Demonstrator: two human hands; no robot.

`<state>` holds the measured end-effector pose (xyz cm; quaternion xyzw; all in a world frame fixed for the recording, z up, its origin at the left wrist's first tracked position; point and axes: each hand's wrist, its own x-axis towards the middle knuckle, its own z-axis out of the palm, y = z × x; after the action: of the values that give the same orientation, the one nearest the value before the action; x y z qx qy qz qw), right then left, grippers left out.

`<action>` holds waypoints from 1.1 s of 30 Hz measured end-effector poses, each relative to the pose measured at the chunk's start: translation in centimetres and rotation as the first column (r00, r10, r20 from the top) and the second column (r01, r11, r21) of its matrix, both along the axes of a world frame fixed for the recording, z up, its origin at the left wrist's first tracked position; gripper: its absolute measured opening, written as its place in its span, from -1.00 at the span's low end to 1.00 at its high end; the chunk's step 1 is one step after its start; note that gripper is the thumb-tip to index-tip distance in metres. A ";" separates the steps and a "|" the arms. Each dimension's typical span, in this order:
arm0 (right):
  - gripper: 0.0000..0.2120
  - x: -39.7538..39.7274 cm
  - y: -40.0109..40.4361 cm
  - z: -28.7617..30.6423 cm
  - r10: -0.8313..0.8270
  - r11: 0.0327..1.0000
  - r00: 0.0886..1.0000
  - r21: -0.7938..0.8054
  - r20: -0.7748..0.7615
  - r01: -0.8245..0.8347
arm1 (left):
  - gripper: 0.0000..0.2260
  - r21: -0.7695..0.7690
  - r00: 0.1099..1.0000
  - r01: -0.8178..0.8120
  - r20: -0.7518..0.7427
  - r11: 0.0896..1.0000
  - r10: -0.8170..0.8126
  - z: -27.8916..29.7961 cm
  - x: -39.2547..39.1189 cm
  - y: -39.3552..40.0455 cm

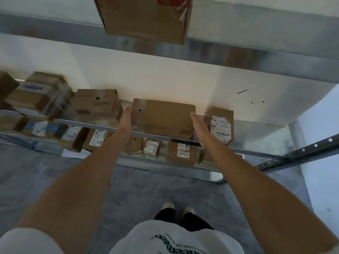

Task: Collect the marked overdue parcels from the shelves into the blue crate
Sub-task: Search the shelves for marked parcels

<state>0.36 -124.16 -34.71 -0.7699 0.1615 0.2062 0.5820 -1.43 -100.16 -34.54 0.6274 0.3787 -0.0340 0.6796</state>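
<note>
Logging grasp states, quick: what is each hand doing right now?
Left hand: open, flat against the left end of the brown box.
Right hand: open, at the box's right end.

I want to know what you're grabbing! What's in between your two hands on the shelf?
A plain brown cardboard parcel, seen in the head view. The left hand and right hand press its two ends.

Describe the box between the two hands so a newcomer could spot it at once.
Find the metal shelf running across the middle of the view. The flat brown box lies at its front edge, with the left hand and right hand at its ends. Unlike the labelled parcel to its right, its top shows no white label, only a dark dot.
</note>
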 end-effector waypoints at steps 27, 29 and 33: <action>-0.37 0.8 -2.1 0.7 -0.315 0.942 0.949 0.135 0.028 0.309 | -0.67 -0.043 0.988 -0.072 0.132 0.996 0.077 2.0 0.1 1.3; -0.39 1.0 -2.1 0.5 -0.311 0.944 0.950 0.121 0.014 0.308 | -0.69 -0.046 0.988 -0.072 0.135 0.996 0.077 2.1 0.3 1.1; -0.43 1.1 -2.2 0.2 -0.294 0.950 0.956 0.112 -0.002 0.293 | -0.69 -0.059 0.991 -0.063 0.118 0.996 0.070 1.9 0.7 1.3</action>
<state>1.45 -126.40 -34.49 -0.7053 0.2582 0.1204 0.6492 -0.75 -98.85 -32.62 0.5963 0.3567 0.0158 0.7190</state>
